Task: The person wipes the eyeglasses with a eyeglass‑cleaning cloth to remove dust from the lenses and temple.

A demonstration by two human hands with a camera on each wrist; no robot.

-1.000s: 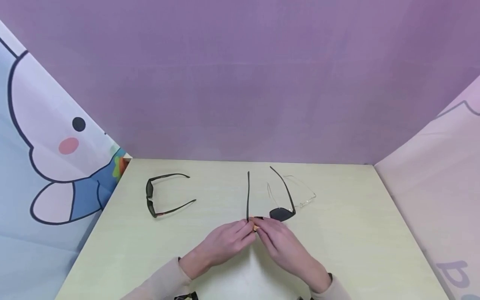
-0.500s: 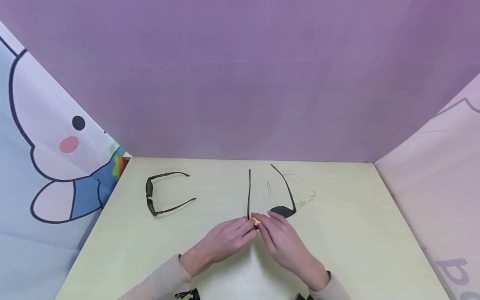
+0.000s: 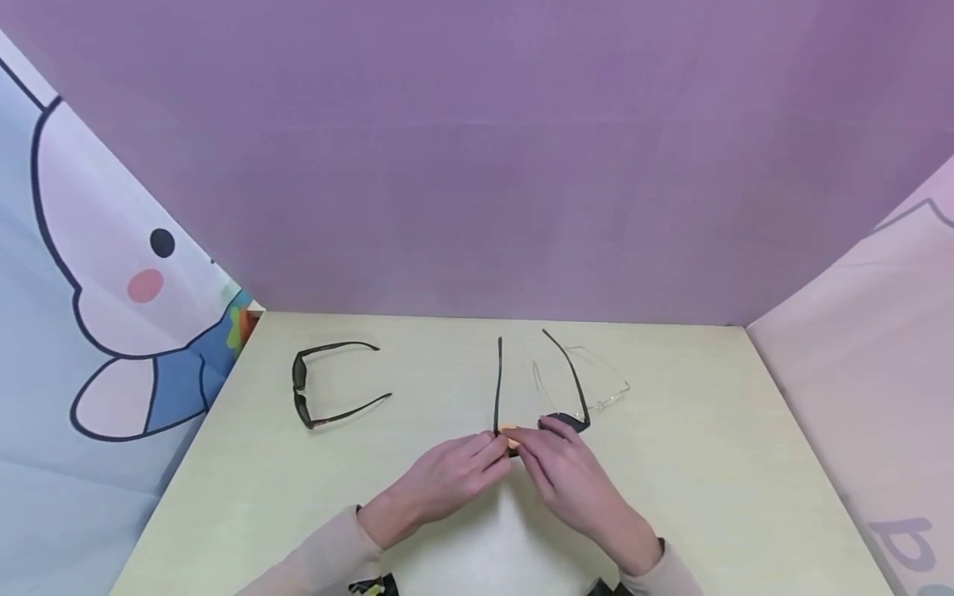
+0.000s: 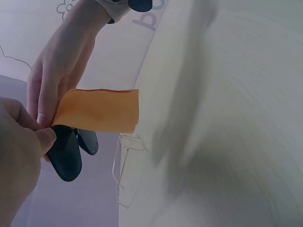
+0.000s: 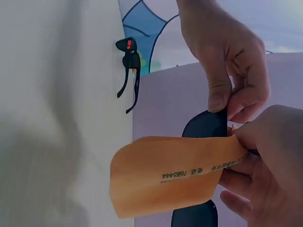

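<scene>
Dark sunglasses (image 4: pixel 66 153) are held up above the table, their temples unfolded and pointing away in the head view. My left hand (image 3: pixel 458 472) pinches them at the outer end of the left lens, between thumb and fingers. An orange cleaning cloth (image 5: pixel 165 177) with printed dark lettering is folded over the lens beside it. My right hand (image 3: pixel 570 480) pinches that cloth around the lens, and the cloth's free end hangs out below the fingers in both wrist views. The right lens (image 3: pixel 564 420) shows just beyond the right fingers.
Another pair of dark sunglasses (image 3: pixel 301 389) lies unfolded at the left on the pale table (image 3: pixel 224 497). Thin wire-framed glasses (image 3: pixel 614 396) lie at the right, behind the held pair. Printed cloth hangs on both sides, and a purple backdrop (image 3: pixel 477 165) rises at the back.
The right fingers and the orange cloth have shifted slightly along the lens, and more orange shows between the hands. The right fingers now overlap the right lens more. My left hand keeps its grip.
</scene>
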